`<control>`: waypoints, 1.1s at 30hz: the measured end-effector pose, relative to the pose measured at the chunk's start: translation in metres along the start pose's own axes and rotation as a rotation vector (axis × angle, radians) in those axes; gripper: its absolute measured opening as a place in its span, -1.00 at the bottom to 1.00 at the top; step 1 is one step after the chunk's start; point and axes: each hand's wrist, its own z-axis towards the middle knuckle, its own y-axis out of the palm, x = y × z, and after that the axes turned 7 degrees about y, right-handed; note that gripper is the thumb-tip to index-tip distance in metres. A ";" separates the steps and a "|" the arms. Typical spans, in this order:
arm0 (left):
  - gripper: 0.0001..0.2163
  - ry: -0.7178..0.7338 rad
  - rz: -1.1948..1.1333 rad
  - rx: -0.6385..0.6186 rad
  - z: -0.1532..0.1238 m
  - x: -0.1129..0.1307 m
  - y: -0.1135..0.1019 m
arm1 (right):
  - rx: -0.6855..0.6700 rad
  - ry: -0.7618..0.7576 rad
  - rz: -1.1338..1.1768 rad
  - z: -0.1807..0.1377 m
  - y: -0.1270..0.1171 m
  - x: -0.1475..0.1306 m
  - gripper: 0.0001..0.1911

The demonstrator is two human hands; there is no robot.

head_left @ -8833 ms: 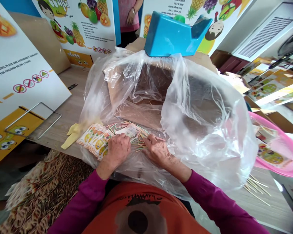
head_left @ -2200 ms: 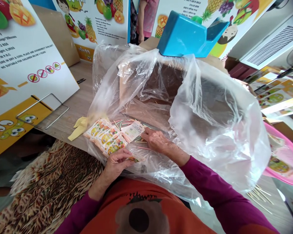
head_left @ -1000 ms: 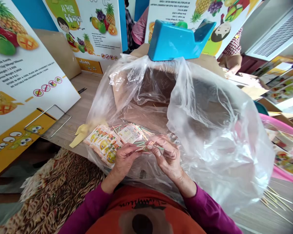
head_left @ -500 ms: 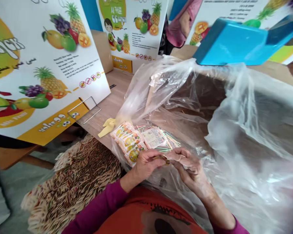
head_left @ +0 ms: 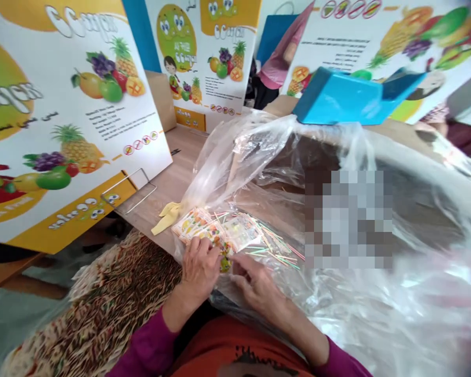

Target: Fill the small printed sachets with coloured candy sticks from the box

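My left hand (head_left: pixel 198 269) rests palm down on a row of small fruit-printed sachets (head_left: pixel 198 226), fingers curled over the nearest one. My right hand (head_left: pixel 255 285) lies just beside it on the clear plastic sheet (head_left: pixel 337 293), fingertips pinched at the same sachet (head_left: pixel 224 262). Thin coloured sticks (head_left: pixel 278 246) are scattered on the plastic to the right of the sachets. Both sleeves are purple.
A cardboard box lined with the plastic (head_left: pixel 282 173) stands behind, with a blue tape dispenser (head_left: pixel 345 97) on its top. Printed fruit cartons (head_left: pixel 70 120) lean at the left, a yellow scrap (head_left: pixel 165 217) lies on the wooden table (head_left: pixel 172 178), a person in pink (head_left: pixel 278 63) stands behind.
Both hands have come down from holding a sachet with sticks in the air onto the sachet row. The view has swung to the left.
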 end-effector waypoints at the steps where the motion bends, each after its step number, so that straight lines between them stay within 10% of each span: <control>1: -0.84 0.019 -0.008 0.004 0.001 -0.003 0.000 | -0.038 0.003 -0.020 0.001 0.003 -0.004 -0.54; 15: -0.80 0.076 -0.007 0.080 0.001 -0.027 -0.006 | -0.329 -0.085 -0.091 0.003 0.001 -0.034 -0.54; 24: -0.79 0.026 -0.180 0.235 0.047 -0.075 -0.043 | -0.043 -0.077 0.143 -0.009 0.010 0.004 -0.58; 33: -0.82 0.089 0.024 -0.393 0.160 -0.030 -0.009 | -0.022 -0.020 -0.088 -0.027 -0.017 0.018 -0.71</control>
